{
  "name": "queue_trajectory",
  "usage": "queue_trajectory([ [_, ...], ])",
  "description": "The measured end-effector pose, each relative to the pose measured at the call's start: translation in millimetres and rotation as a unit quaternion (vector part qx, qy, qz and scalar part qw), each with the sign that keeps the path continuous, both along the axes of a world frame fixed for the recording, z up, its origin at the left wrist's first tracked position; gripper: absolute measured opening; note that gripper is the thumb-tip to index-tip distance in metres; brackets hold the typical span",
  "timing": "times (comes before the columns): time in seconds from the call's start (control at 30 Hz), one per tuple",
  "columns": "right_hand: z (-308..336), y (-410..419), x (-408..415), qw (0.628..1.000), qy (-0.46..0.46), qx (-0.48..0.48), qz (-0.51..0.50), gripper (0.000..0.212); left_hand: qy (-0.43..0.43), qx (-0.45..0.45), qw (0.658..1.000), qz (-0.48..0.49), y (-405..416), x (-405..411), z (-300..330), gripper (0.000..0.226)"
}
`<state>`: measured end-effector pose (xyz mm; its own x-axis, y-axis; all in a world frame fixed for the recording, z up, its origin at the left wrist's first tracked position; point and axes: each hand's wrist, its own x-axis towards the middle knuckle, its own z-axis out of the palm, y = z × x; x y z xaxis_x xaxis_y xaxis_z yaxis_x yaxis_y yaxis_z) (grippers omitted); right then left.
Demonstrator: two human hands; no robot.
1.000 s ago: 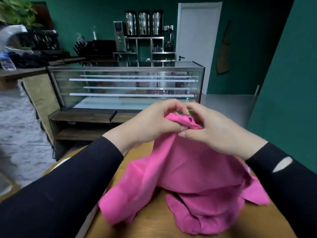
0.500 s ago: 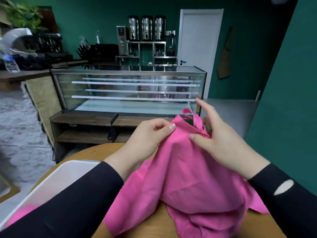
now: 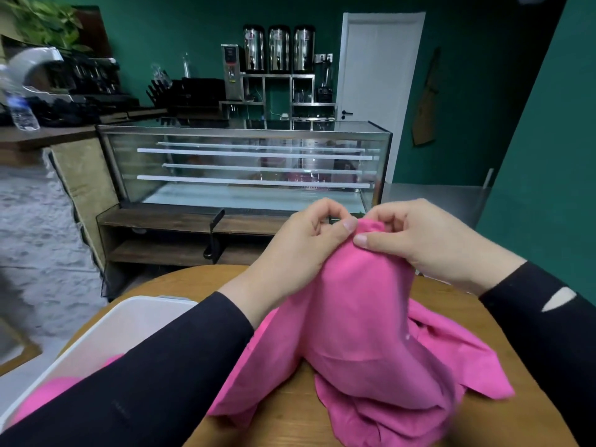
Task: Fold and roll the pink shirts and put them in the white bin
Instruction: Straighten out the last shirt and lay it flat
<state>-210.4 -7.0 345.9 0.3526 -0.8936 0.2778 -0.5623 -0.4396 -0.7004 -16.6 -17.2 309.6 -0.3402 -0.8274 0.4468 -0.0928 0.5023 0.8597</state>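
At the left edge, a white bin is sitting on a round wooden table, with pink cloth already showing inside it beneath a black sleeve. Moving right, the person's left hand is pinching the top of a pink shirt, thumb and fingers curled onto a bunched edge. Just beside it, thumb tips almost touching, the right hand is gripping the same gathered edge. The shirt is hanging from both hands in a crumpled tent, its lower folds spilling onto the table toward the right and front, so its length is running roughly downward from the hands to the tabletop. Neither fold nor roll appears begun. Judging by the layout, the shirt needs spreading flat on the bare wood in front of the person, and the bin is lying to the left, nearer the left hand. A glass display case is standing behind the table.
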Motion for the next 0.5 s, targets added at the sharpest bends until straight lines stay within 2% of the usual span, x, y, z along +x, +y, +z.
queue_trajectory([
  [0.07, 3.2, -5.1, -5.5, 0.992, 0.027, -0.089, -0.080, 0.014, -0.014, 0.041, 0.999, -0.025, -4.4, 3.7, -15.1, 0.019],
  [0.1, 6.3, -7.2, -9.9, 0.985, 0.006, -0.121, -0.125, 0.014, -0.063, 0.033, 0.997, -0.016, -5.1, 5.8, -27.5, 0.022],
  [0.17, 13.9, -10.8, -23.8, 0.964, -0.087, -0.146, -0.203, 0.014, -0.198, -0.002, 0.978, 0.058, -8.7, 12.0, -65.8, 0.018],
  [0.23, 19.4, -14.8, -43.3, 0.942, -0.150, -0.146, -0.263, 0.014, -0.285, 0.032, 0.947, 0.145, -15.1, 27.3, -112.8, 0.024],
  [0.3, 23.9, -15.2, -62.3, 0.925, -0.151, -0.161, -0.309, 0.013, -0.296, 0.096, 0.929, 0.199, -19.0, 47.4, -149.1, 0.021],
  [0.37, 24.1, -12.2, -73.4, 0.916, -0.118, -0.179, -0.340, 0.013, -0.276, 0.118, 0.921, 0.248, -22.7, 64.1, -162.6, 0.015],
  [0.43, 22.0, -5.6, -71.8, 0.931, -0.035, -0.178, -0.317, 0.014, -0.234, 0.085, 0.927, 0.280, -26.7, 68.9, -147.6, 0.019],
  [0.5, 18.0, 2.1, -58.6, 0.961, 0.069, -0.148, -0.223, 0.028, -0.212, 0.019, 0.941, 0.261, -29.1, 59.7, -111.8, 0.022],
])
